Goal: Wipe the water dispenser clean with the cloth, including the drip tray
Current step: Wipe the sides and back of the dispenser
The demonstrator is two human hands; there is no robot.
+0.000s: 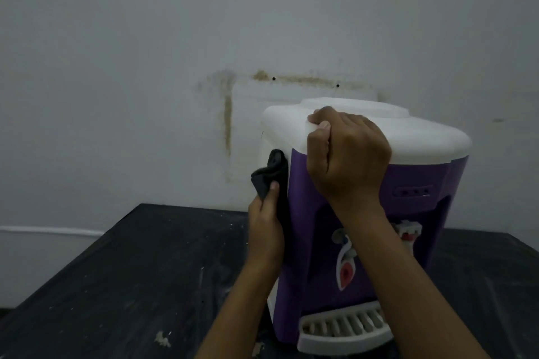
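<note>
A purple water dispenser (414, 181) with a white top stands on a dark table, right of centre. My right hand (347, 154) grips the front left corner of its white top, fingers curled over the edge. My left hand (267, 224) holds a dark cloth (269, 173) against the dispenser's left side, thumb pinching the fabric. Two white taps (345, 259) with red parts show on the front, partly behind my right forearm. The white slotted drip tray (341, 329) juts out at the dispenser's base.
The dark table (131, 285) is scuffed and speckled with pale marks; its left edge runs diagonally toward the lower left. A pale wall (175, 38) with brown stains rises right behind the dispenser. A white cable (49, 230) runs along the wall at left.
</note>
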